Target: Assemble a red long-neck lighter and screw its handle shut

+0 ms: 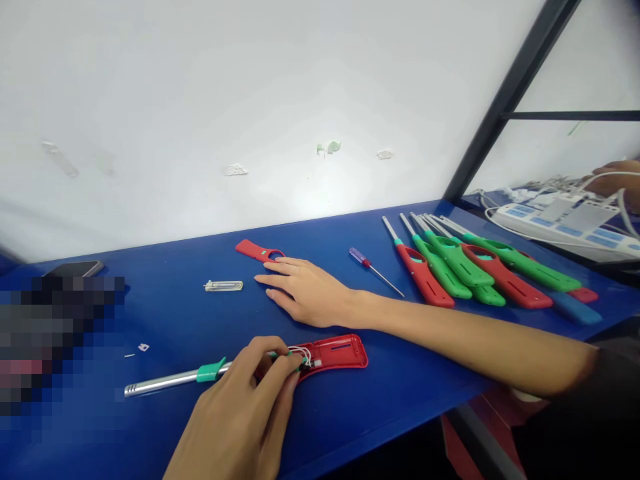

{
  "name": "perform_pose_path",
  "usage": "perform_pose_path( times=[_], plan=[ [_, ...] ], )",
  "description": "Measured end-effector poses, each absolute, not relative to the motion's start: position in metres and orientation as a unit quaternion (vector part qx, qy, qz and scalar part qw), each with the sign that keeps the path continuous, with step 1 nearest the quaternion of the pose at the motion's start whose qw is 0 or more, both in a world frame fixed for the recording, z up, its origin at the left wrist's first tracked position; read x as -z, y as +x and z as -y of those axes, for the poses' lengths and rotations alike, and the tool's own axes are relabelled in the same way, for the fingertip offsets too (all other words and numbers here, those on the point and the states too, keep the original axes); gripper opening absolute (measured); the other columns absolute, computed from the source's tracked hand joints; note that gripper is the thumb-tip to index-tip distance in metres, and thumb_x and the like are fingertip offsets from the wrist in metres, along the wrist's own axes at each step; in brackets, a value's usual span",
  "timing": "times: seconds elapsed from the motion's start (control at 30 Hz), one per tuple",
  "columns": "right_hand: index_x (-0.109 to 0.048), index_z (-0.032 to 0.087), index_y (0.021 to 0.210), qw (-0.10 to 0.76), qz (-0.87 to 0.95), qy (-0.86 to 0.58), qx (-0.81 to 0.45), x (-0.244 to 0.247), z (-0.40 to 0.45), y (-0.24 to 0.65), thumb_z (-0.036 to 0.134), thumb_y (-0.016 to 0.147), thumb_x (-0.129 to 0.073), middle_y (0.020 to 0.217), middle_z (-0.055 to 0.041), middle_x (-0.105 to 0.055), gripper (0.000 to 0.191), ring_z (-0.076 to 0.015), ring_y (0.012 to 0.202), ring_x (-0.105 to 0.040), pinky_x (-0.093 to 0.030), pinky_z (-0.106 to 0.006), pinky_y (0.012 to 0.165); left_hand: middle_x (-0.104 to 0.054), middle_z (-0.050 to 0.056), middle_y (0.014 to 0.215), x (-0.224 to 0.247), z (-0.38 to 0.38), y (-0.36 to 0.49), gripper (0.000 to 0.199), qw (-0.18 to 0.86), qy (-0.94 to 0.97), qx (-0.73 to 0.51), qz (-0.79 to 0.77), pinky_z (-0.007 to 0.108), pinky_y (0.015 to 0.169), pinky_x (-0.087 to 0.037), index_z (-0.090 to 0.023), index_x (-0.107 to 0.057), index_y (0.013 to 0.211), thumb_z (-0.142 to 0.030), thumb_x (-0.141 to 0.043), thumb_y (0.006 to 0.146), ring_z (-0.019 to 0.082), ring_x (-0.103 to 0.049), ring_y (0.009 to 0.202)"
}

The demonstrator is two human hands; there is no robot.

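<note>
An opened red lighter shell [345, 352] lies on the blue table with white wires and small parts inside it. A silver tube [165, 382] with a green collar [210, 371] extends from it to the left. My left hand [250, 400] bends over the shell, its fingers closed on the small parts near the wires. My right hand [305, 290] reaches across with spread fingers, holding nothing, its fingertips beside the other red shell half [253, 251]. To its left lies a clear fuel tank [224, 286].
A purple-handled screwdriver [367, 262] lies behind my right forearm. Several red and green lighters [450, 260] are piled at the right. A power strip [565, 223] and another person's hand [617, 183] are at the far right. Tiny pieces [144, 347] and a phone [75, 269] are at the left.
</note>
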State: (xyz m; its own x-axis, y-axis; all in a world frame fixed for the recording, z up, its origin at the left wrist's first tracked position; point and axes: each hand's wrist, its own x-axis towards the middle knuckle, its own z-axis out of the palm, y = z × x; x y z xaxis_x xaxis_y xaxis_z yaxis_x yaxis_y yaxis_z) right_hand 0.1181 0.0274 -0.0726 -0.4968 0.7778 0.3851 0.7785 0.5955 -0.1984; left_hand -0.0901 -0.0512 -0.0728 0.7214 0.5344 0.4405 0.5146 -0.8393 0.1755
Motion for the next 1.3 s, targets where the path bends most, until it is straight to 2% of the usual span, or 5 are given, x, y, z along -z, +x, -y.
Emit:
perform_pose_path(
  times=[0.5,0.67,0.8,1.07,1.3],
  plan=[
    [-0.067,0.016,0.136,0.244,0.855,-0.457,-0.007,0.069,-0.022,0.118,0.019,0.107,-0.048,0.144,-0.0129,-0.065,0.035,-0.0283,0.132,-0.059,-0.046,-0.05,0.112,-0.06,0.008,0.12,0.073,0.054,-0.091,0.027,0.0,0.909,-0.287,-0.302,0.036,0.078,-0.063,-0.028,-0.061,0.126,-0.019,-0.046,0.106,0.021,-0.066,0.095],
    [-0.069,0.015,0.133,0.25,0.851,-0.462,-0.003,0.067,-0.021,0.119,0.021,0.107,-0.049,0.137,-0.0138,-0.067,0.034,-0.0294,0.128,-0.059,-0.046,-0.05,0.111,-0.055,0.013,0.139,0.064,0.036,-0.115,0.034,-0.11,0.858,-0.317,-0.389,0.058,0.099,-0.055,-0.031,-0.055,0.138,-0.031,-0.048,0.105,0.036,-0.057,0.126],
    [-0.07,0.015,0.131,0.255,0.846,-0.467,-0.001,0.067,-0.02,0.118,0.021,0.106,-0.05,0.132,-0.0136,-0.068,0.032,-0.0291,0.129,-0.057,-0.045,-0.049,0.111,-0.038,0.02,0.163,0.074,0.016,-0.146,0.058,-0.165,0.839,-0.238,-0.461,0.071,0.115,-0.039,-0.016,-0.045,0.152,-0.048,-0.031,0.106,0.046,-0.026,0.155],
    [-0.07,0.014,0.128,0.261,0.845,-0.467,0.0,0.066,-0.019,0.117,0.02,0.105,-0.053,0.127,-0.0137,-0.07,0.029,-0.0276,0.125,-0.059,-0.044,-0.048,0.112,-0.052,0.019,0.157,0.114,0.018,-0.175,0.056,-0.203,0.905,-0.177,-0.329,0.072,0.109,-0.045,-0.016,-0.066,0.134,-0.012,-0.024,0.097,0.044,-0.032,0.154],
    [-0.07,0.017,0.126,0.288,0.846,-0.448,0.017,0.062,-0.019,0.118,0.024,0.106,-0.052,0.136,-0.0138,-0.066,0.027,-0.0259,0.134,-0.055,-0.042,-0.047,0.116,-0.046,0.023,0.16,0.098,0.009,-0.166,0.057,-0.179,0.864,-0.19,-0.43,0.073,0.108,-0.045,-0.009,-0.061,0.142,-0.035,-0.025,0.105,0.048,-0.029,0.154]
  ],
)
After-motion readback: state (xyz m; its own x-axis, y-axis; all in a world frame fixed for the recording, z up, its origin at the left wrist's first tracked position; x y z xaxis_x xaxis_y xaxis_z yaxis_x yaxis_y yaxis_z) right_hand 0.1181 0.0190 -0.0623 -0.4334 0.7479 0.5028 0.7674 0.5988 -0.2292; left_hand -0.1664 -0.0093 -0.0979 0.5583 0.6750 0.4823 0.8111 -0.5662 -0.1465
